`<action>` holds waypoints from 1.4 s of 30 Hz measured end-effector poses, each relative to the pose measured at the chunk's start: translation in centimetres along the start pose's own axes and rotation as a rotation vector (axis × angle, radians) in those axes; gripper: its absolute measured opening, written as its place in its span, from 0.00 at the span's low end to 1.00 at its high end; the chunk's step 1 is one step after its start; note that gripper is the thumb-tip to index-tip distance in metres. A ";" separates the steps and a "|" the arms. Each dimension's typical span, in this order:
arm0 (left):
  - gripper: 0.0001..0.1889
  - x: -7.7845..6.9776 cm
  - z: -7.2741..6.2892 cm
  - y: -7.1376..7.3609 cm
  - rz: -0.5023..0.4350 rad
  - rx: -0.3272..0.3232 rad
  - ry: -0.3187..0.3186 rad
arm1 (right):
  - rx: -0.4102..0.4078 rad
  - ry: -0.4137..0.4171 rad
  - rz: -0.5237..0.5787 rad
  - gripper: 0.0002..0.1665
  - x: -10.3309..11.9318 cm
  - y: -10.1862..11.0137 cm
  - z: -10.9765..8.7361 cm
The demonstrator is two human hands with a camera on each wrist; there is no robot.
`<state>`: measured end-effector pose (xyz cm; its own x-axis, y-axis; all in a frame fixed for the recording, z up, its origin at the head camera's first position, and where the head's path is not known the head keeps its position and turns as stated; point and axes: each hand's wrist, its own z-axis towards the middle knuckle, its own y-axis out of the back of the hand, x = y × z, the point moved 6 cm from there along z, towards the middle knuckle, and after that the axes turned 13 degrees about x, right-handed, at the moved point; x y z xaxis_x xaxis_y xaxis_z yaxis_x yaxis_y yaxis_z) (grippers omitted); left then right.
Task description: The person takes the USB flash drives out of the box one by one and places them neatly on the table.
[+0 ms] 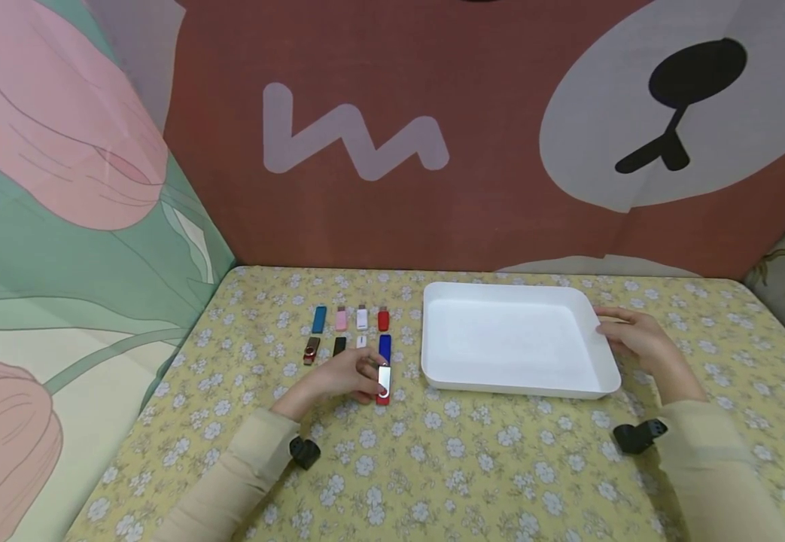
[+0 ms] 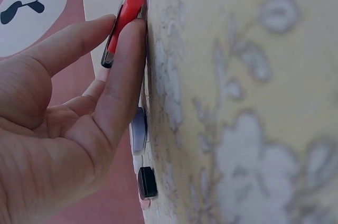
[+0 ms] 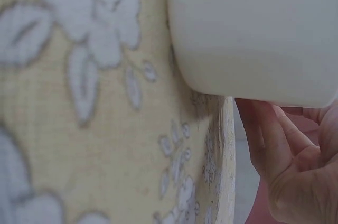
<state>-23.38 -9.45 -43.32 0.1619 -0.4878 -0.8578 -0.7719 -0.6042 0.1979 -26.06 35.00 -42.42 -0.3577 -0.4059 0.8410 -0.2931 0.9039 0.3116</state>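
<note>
Thumb and fingertip of my left hand [image 1: 348, 374] pinch a red USB flash drive [image 2: 129, 12] with a silver swivel cover, low over the cloth. Just beyond it lies a blue flash drive [image 1: 384, 348]. The left hand partly covers a black flash drive [image 1: 339, 345] and a white one [image 1: 361, 342] in the near row. On the right, my right hand [image 1: 643, 340] touches the outer right wall of a white rectangular tray [image 1: 521, 384], its fingers fairly straight. Nothing lies inside the tray.
A far row holds a teal drive [image 1: 319, 319], a pink one [image 1: 341, 318], a white one [image 1: 362, 318] and a red one [image 1: 383, 319]. A brown-red drive [image 1: 311, 350] lies at the near row's left end. Yellow floral cloth [image 1: 473, 467] covers the table; a printed curtain [image 1: 365, 218] stands behind.
</note>
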 end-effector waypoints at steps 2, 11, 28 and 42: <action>0.23 0.0 0.0 0.0 0.004 -0.005 0.007 | 0.000 -0.003 -0.001 0.41 0.0 0.0 0.0; 0.22 -0.1 -0.1 -0.1 0.058 -0.004 0.020 | 0.005 0.001 -0.003 0.41 0.0 0.0 0.0; 0.20 -0.7 -0.8 -0.2 0.186 -0.022 0.026 | -0.005 -0.010 0.000 0.41 -0.1 0.1 0.1; 0.19 -0.6 -0.7 -0.2 0.200 -0.030 0.033 | 0.004 -0.010 0.003 0.41 -0.1 0.0 -0.1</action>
<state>-22.88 -9.52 -42.52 0.0277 -0.6203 -0.7839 -0.7718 -0.5116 0.3776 -26.00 35.02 -42.44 -0.3671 -0.4048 0.8375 -0.2961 0.9044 0.3074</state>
